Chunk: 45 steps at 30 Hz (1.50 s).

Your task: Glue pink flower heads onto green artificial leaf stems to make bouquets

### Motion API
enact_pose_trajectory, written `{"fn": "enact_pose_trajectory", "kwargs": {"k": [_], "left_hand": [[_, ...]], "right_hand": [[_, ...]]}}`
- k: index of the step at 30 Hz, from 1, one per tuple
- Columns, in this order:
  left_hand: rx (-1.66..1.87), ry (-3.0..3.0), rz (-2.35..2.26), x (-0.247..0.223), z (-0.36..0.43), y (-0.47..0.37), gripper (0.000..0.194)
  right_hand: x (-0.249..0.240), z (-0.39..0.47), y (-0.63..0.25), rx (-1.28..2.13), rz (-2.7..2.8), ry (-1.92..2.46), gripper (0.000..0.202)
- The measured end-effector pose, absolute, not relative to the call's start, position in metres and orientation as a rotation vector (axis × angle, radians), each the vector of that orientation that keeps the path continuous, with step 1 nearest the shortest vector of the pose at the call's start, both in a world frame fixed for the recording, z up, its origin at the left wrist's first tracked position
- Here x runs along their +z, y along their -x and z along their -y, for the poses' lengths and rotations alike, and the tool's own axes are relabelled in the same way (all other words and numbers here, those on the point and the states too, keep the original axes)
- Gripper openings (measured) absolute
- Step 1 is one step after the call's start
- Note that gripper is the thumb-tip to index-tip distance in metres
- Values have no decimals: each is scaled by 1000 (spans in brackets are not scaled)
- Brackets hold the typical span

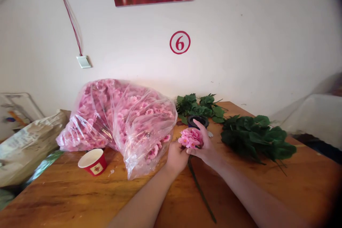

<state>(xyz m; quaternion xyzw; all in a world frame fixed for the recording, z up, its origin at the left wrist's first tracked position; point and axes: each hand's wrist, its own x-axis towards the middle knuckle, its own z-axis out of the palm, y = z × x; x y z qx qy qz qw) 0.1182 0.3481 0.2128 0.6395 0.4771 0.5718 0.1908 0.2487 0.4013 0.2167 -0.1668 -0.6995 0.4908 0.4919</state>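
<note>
Between my two hands is a pink artificial flower cluster (190,138) with its long green stem (201,189) slanting down toward the table's near edge. My left hand (176,156) is closed at the lower left of the blossoms, its fingertips partly hidden. Around the right side of the cluster curves my right hand (205,146), one finger reaching up past the petals and others at the base. Just behind the blossoms sits a round black object (197,120), partly covered by my right hand.
A clear plastic bag (120,117) full of pink blossoms lies at the left. In front of it stands a red paper cup (93,162). Green leaf bunches (256,137) lie at the right, with more leaves (193,105) near the wall. The wooden table (66,192) supports them.
</note>
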Motion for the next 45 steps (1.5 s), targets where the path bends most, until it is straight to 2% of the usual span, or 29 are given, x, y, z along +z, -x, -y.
{"fn": "enact_pose_trajectory", "kwargs": {"k": [2, 6, 8, 12, 15, 20, 25, 37, 41, 45], "left_hand": [[1607, -1788, -1346, 213, -348, -117, 15], [1633, -1718, -1346, 213, -350, -115, 12], [1665, -1653, -1305, 213, -351, -115, 10], [1729, -1485, -1131, 218, -349, -114, 13], [1722, -1470, -1016, 222, -346, -111, 21], [1709, -1555, -1208, 221, -347, -110, 29], [1770, -1365, -1161, 212, -357, -113, 33], [1731, -1126, -977, 204, -365, -112, 36], [1658, -1203, -989, 208, -362, -110, 35], [1650, -1298, -922, 212, -359, -109, 31]], "right_hand": [[223, -401, -247, 986, 1798, 390, 74], [242, -398, -238, 653, 1991, 399, 26], [254, -396, -233, 545, 2072, 420, 17], [270, -399, -228, 490, 2111, 415, 13], [267, -406, -230, 723, 1983, 455, 18], [247, -413, -235, 1235, 1808, 471, 27], [238, -409, -232, 1407, 1797, 429, 23], [237, -393, -231, 1176, 1835, 465, 9], [239, -389, -233, 967, 1922, 450, 7], [236, -398, -234, 656, 2069, 397, 15]]}}
